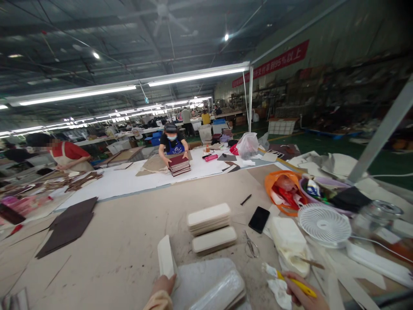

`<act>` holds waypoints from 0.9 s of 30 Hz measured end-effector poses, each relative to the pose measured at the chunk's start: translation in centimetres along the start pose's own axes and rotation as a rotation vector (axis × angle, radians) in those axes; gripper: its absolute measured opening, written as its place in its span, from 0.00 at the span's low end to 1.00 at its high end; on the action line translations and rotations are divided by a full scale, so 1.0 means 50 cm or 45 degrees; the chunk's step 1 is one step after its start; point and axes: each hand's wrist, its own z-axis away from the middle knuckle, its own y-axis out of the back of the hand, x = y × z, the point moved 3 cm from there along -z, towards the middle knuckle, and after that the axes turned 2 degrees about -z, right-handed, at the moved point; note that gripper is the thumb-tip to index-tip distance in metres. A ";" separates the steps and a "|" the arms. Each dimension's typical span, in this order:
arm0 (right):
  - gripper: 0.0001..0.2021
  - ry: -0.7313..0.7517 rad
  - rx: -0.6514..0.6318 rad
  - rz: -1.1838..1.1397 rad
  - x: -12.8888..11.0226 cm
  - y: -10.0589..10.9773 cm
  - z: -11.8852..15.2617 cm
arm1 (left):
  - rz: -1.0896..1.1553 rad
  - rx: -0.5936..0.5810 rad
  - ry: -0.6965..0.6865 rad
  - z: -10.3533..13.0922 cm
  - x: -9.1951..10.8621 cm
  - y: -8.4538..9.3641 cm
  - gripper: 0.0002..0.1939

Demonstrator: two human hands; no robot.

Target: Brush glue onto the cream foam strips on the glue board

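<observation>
My left hand (164, 284) holds the lower end of a white, rounded strip piece (166, 257) that stands tilted above the table. In my right hand (305, 292) is a yellow-handled brush (301, 286), its pale bristles pointing left over a crumpled white cloth (279, 292). Two stacks of similar white pieces, a taller one (209, 217) and a lower one (214, 240), lie beyond my hands. Between my hands, more strips (221, 295) rest on a plastic-covered board (196, 275). A white container (288, 241) with a stick in it sits just beyond the brush.
Scissors (251, 246), a black phone (259, 219) and a white fan (324, 224) lie right of the stacks. Behind them is an orange bag (269, 185). Dark sheets (69, 224) lie left. Across the table, a person (174, 144) handles a maroon stack (179, 165).
</observation>
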 end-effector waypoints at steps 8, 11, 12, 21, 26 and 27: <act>0.21 -0.012 0.024 -0.020 0.009 0.008 -0.001 | -0.084 -0.084 -0.045 0.022 0.010 0.019 0.11; 0.21 -0.003 -0.013 -0.037 0.009 0.009 -0.003 | -0.087 -0.025 -0.039 0.039 0.010 0.045 0.11; 0.21 0.007 -0.035 -0.056 0.009 0.008 -0.004 | -0.087 0.008 -0.040 0.045 0.009 0.059 0.11; 0.23 0.117 -0.305 -0.108 -0.028 0.005 -0.032 | 0.071 0.671 -0.334 0.177 0.031 0.261 0.13; 0.17 0.139 -0.462 -0.165 -0.071 -0.030 -0.040 | 0.523 0.480 -0.980 0.353 0.141 0.281 0.12; 0.16 0.129 -0.493 -0.203 -0.077 -0.042 -0.041 | 0.554 0.368 -1.074 0.387 0.168 0.270 0.12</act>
